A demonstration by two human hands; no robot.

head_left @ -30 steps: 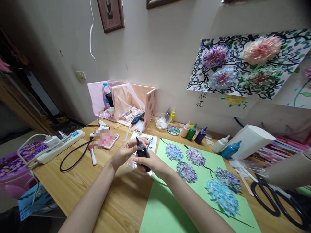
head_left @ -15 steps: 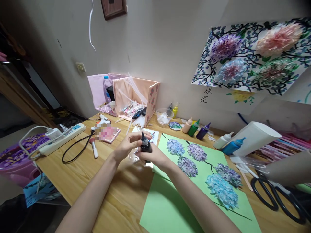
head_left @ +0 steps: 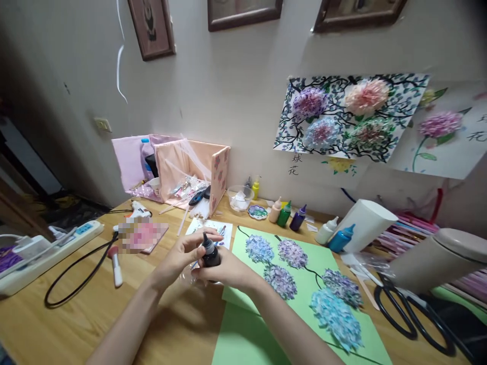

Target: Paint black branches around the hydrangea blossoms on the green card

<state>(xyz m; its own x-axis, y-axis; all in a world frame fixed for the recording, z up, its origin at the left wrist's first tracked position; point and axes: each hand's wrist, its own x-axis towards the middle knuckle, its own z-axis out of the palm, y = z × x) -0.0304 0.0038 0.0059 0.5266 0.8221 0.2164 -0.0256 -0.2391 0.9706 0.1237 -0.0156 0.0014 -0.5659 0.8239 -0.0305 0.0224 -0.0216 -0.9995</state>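
Together, both hands [head_left: 203, 258] grip a smooth black bottle [head_left: 211, 254]; ruffled, petal-textured flowers [head_left: 337, 317] dot green paper [head_left: 243, 329].

On my feed I see a left hand [head_left: 190, 249] and a right hand [head_left: 224, 267], both bare. The wrists are bare too, and the slim, smooth forearms are uncovered as far as my near edge of view. Finer details of the fingernails are too small for me to tell.
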